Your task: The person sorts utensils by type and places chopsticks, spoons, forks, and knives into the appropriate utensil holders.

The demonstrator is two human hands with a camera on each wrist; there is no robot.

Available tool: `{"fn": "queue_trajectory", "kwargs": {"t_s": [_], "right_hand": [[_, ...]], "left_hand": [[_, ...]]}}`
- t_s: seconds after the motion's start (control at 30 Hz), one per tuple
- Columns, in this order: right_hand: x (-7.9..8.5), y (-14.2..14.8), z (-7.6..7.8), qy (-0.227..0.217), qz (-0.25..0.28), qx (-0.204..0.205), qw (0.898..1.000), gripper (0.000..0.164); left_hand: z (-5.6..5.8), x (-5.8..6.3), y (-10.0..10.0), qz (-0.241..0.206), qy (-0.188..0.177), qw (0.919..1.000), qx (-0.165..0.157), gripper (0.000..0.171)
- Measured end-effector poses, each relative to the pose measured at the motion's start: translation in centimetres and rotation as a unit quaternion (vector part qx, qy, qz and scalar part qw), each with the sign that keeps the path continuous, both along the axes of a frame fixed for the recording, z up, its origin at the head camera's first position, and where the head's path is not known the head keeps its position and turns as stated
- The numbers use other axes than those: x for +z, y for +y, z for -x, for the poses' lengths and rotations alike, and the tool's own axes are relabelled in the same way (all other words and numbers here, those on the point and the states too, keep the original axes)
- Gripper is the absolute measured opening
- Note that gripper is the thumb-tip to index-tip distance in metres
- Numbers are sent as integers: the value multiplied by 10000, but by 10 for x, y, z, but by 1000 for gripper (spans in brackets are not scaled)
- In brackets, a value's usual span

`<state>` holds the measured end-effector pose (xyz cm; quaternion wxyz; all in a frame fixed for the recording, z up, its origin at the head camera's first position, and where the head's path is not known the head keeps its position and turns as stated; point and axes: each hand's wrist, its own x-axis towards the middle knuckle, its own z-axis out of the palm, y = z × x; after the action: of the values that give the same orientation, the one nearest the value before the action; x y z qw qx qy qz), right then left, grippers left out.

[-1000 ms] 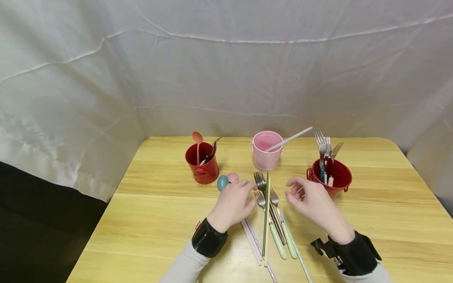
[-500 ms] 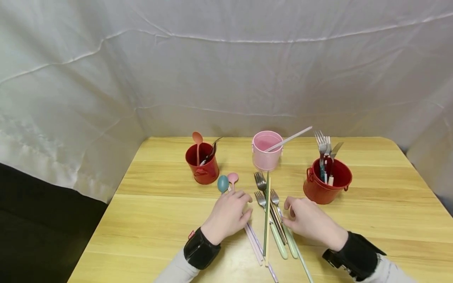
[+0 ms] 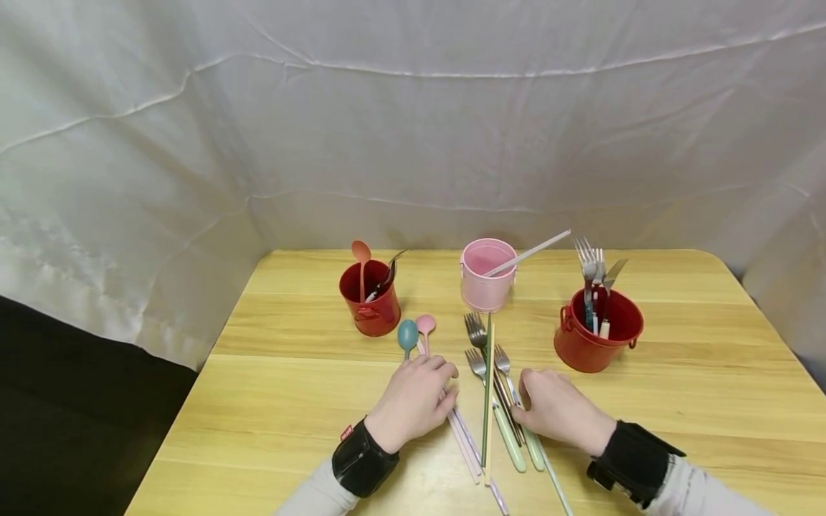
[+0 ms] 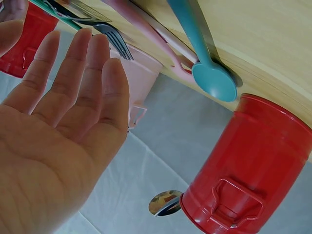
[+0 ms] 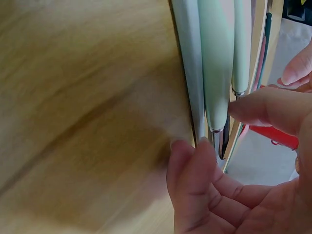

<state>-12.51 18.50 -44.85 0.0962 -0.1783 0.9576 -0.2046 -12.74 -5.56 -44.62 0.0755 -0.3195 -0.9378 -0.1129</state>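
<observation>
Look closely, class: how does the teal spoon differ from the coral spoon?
Colour: the teal spoon is blue-green; the coral spoon is orange-red.
Pose: the teal spoon lies down on the table, whereas the coral spoon stands bowl-up in the left red bucket.
Both have rounded bowls.

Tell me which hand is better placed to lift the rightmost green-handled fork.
Likely the right hand: its thumb and fingers sit either side of that fork. The left hand is by the teal spoon and pink spoon.
</observation>
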Motion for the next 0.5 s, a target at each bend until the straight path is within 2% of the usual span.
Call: {"fn": "queue_trajectory", "kwargs": {"t_s": [0.27, 0.5], "right_hand": [[-2, -1, 3, -253, 23, -307, 9992, 23], [-6, 3, 8, -266, 252, -367, 9987, 22]], "left_hand": [[0, -1, 1, -58, 19, 10000, -7, 21], [0, -1, 3, -84, -24, 10000, 4, 21]]}}
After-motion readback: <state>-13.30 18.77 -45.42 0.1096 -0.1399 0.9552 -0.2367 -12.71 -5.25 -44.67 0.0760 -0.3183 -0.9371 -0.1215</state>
